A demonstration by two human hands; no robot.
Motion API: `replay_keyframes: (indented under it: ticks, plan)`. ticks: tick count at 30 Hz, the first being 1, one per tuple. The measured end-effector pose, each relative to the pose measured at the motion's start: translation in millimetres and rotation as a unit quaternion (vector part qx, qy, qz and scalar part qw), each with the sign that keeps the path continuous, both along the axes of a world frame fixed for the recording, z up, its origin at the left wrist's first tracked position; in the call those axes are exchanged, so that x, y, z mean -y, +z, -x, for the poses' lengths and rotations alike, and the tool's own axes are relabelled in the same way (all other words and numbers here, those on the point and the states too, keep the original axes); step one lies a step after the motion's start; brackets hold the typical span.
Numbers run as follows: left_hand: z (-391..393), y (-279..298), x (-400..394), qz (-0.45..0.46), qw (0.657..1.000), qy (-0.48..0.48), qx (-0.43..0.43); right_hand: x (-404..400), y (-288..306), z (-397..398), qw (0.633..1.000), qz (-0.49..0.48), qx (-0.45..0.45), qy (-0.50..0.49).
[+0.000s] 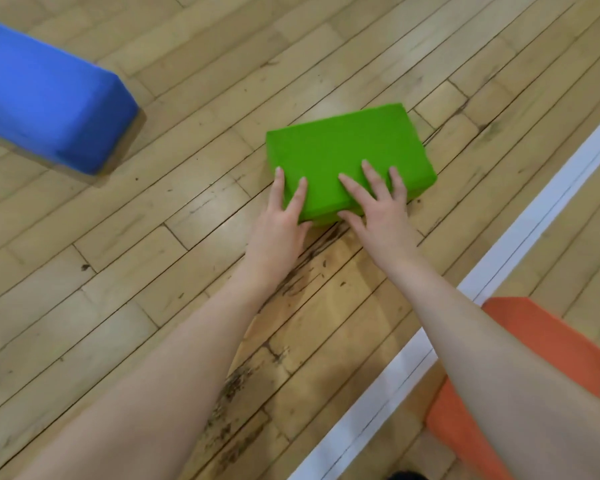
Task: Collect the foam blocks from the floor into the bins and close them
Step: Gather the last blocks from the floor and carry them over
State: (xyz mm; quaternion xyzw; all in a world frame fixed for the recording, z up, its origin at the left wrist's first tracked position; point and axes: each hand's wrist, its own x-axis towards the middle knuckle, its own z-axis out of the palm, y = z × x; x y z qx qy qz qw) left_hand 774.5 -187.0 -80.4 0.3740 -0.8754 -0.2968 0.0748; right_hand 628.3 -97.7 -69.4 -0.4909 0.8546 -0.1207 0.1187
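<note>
We note a blue foam block (49, 98) upper left and an orange foam block (548, 341) lower right, both apart. The green rectangular foam block (347, 150) lies flat on the wooden floor (153, 237), long axis lower-left to upper-right. Left hand (278, 226) and right hand (381, 213) rest spread on its near edge, grip not closed.

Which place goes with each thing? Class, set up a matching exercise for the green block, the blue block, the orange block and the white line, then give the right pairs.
Things:
1. green block
2. blue block
3. orange block
4. white line

Places:
A. upper left of the picture, cut off by the edge
B. lower right, partly behind the right forearm
C. middle of the floor, with the fingers of the left hand and right hand on top
D. running slantwise across the right side of the floor

Pairs: 1-C, 2-A, 3-B, 4-D
</note>
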Motion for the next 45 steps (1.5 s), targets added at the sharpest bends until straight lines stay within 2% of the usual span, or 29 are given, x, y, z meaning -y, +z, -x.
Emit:
replay_keyframes:
  ticks: [4,10,13,17,20,22,24,27,30,32,36,40,45]
  plan:
    - [-5.2,12.1,7.9,-0.002,0.999,0.012,-0.035,9.1,10.1,-11.1,0.998,0.044,-0.029,-0.016]
    - [-38.7,38.9,6.3,0.072,0.997,0.0,0.031,5.9,36.8,-37.2,0.997,0.061,-0.046,-0.011]
    - [-68.1,52.2,-11.7,0.094,0.994,-0.001,0.048,-9.5,51.7,-54.8,0.997,0.066,-0.023,0.018]
    - [-95.1,73.5,-37.8,0.058,0.996,0.032,0.063,-18.4,75.5,-72.5,0.995,0.071,0.047,0.047]
    - [-90.7,81.0,-37.2,0.079,0.994,0.025,0.064,-18.6,78.5,-76.0,0.995,0.085,0.054,-0.025]
    - [-84.7,80.5,-31.2,0.111,0.991,-0.032,0.067,-12.9,79.5,-75.5,0.993,0.077,0.049,-0.079]
    - [-82.4,76.5,-24.4,0.131,0.983,-0.097,0.09,-8.5,80.9,-73.9,0.991,0.078,0.059,-0.094]
    - [-80.7,74.4,-18.5,0.163,0.972,-0.119,0.119,-14.3,81.3,-67.5,0.984,0.11,0.105,-0.092]
    - [-75.6,78.9,-26.2,0.165,0.978,-0.121,0.042,-41.2,80.8,-67.4,0.976,0.144,0.096,-0.134]
    - [-73.7,82.7,-41.3,0.147,0.983,-0.113,0.005,-66.8,81.1,-71.2,0.959,0.181,0.104,-0.192]
    - [-59.6,93.0,-87.1,0.091,0.99,-0.102,-0.013,-133.3,72.5,-74.1,0.906,0.215,0.112,-0.347]
    - [-38.2,95.8,-132.4,0.026,0.992,-0.121,0.004,-199.0,53.4,-75.2,0.895,0.147,0.084,-0.412]
    - [-14.7,86.3,-165.1,0.079,0.983,-0.153,0.059,-247.3,33.4,-60.4,0.881,-0.035,0.072,-0.467]
